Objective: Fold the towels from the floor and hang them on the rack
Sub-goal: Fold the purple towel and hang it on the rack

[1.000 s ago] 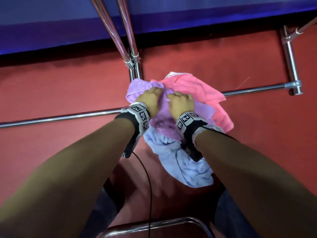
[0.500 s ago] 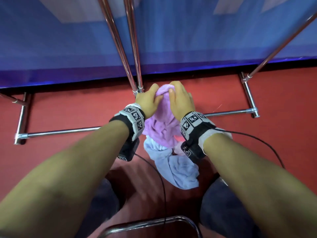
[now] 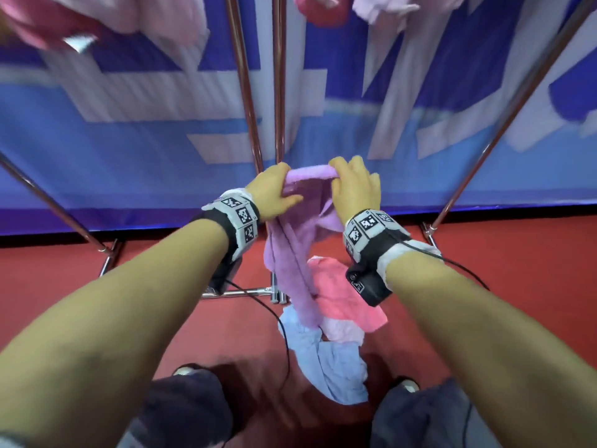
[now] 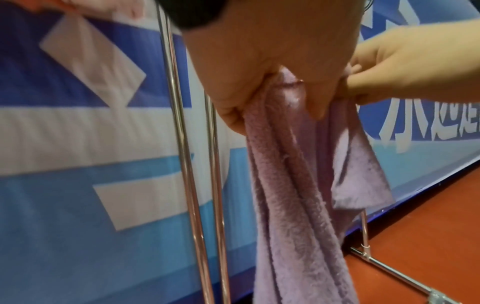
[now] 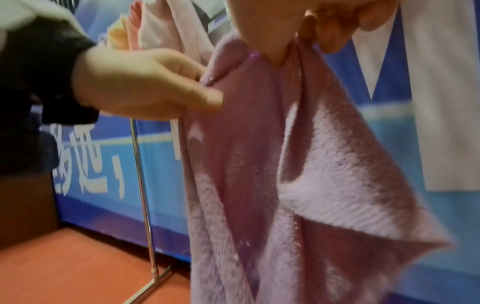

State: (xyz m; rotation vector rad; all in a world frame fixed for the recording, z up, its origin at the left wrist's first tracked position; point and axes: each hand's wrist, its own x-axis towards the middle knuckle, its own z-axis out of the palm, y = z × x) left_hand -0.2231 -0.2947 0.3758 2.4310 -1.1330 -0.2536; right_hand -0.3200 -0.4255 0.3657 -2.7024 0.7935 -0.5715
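Lilac towel [image 3: 290, 250] hangs bunched above floor towels [image 3: 336, 344].

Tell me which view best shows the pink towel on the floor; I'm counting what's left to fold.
The head view: the pink towel lies on the red floor beside the blue towel, partly behind the lifted purple towel. Neither wrist view shows it.

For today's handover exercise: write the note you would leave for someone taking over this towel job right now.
Left hand and right hand both grip the top edge of the purple towel, which hangs bunched in front of the rack, not yet folded.
Pink towel and light blue towel lie on the red floor.
Some towels already hang up top.
Left: fold and hang the purple, then the other two.
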